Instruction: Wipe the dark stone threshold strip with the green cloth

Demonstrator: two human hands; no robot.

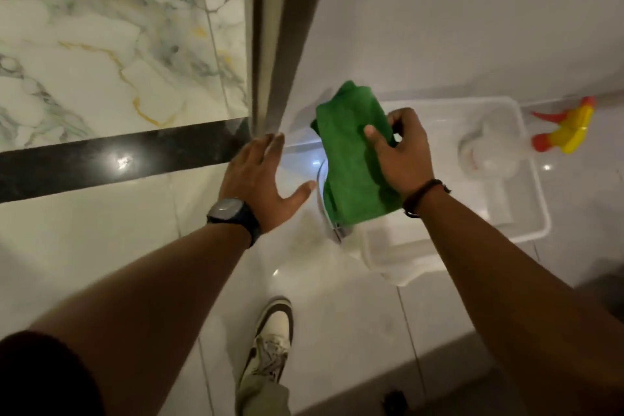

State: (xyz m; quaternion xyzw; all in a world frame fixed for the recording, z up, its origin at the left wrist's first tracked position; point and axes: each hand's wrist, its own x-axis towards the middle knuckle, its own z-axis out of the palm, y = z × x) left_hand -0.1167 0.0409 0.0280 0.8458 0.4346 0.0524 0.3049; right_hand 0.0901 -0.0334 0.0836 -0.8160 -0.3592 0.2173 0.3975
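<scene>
— Floor (101, 236) is gleaming, pale glossy tile; the strip (101, 164) is lying dark and polished across it, not yet wiped.

— Cloth (354, 159)?

— Green, nappy, folded, hanging over the clear bin (526, 186). Right hand (401, 159) is pinching it; left hand (266, 179) is hovering, fingers spread, empty.

— Next?

— Probably carrying it left and pressing it flat on the strip.

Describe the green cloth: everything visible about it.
The green cloth is a plain bright green, soft and fuzzy like microfibre, folded into a thick oblong. It hangs in the air above the clear plastic tub, pinched near its upper edge by the right hand. The open left hand is beside it, not touching. It is not on the dark threshold strip.
</scene>
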